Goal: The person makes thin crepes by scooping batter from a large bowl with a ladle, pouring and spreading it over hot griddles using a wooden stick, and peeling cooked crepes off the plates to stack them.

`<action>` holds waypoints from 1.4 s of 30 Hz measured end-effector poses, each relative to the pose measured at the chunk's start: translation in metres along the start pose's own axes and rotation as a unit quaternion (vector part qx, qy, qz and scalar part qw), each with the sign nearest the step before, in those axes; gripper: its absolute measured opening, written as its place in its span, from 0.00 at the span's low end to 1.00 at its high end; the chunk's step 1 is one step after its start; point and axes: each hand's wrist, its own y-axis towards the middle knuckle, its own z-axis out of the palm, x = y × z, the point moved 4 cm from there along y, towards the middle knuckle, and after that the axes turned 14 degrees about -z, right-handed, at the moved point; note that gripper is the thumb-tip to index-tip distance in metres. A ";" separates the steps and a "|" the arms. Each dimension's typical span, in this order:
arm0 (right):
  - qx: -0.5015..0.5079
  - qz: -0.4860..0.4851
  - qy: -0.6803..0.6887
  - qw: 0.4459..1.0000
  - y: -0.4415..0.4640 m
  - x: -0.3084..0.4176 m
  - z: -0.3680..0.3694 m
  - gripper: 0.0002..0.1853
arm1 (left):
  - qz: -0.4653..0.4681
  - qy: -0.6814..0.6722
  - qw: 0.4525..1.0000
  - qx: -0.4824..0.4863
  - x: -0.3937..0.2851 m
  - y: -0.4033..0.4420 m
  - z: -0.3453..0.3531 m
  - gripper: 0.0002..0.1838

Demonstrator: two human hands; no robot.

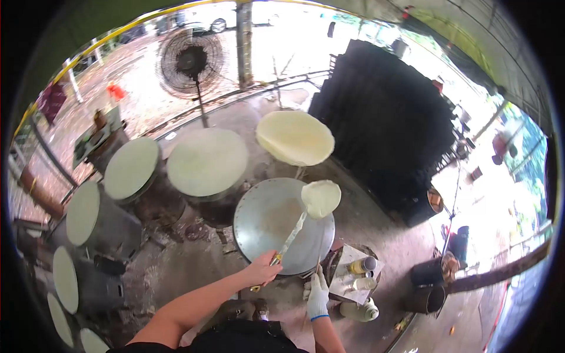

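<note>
Bare, my left hand (263, 269) is wrapped round the handle of a long ladle (291, 238). At the ladle's far end a mass of pale batter (321, 199) shows over the right part of a round grey metal griddle (259, 217). My right hand (318, 297), in a white glove with a blue cuff, is closed round a thin stick (319, 265) at the griddle's lower right edge. Beyond the griddle, a round pale yellow sheet (295, 138) appears above the floor. Bottles (362, 265) stand on a small stand (341, 282) beside my right hand.
Several drum stoves with pale round tops (207, 162) curve round the left. A fan (191, 61) stands at the back. A large dark stack (385, 126) fills the right rear. Dark buckets (426, 272) stand at the right, and a white container (359, 310) is near my right hand.
</note>
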 end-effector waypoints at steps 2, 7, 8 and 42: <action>-0.092 -0.016 0.036 0.995 0.008 -0.021 -0.005 0.24 | -0.027 0.057 0.998 0.002 0.020 0.052 -0.007 0.09; -0.167 -0.089 -0.067 0.980 0.000 -0.071 0.011 0.25 | 0.049 0.312 0.940 -0.128 0.048 0.119 -0.032 0.14; -0.169 -0.131 -0.142 0.966 0.008 -0.102 0.003 0.25 | 0.035 0.342 0.929 -0.139 0.047 0.122 -0.037 0.15; -0.165 -0.204 -0.253 0.931 0.096 -0.099 0.088 0.22 | 0.205 0.587 0.717 -0.315 -0.047 0.101 -0.243 0.30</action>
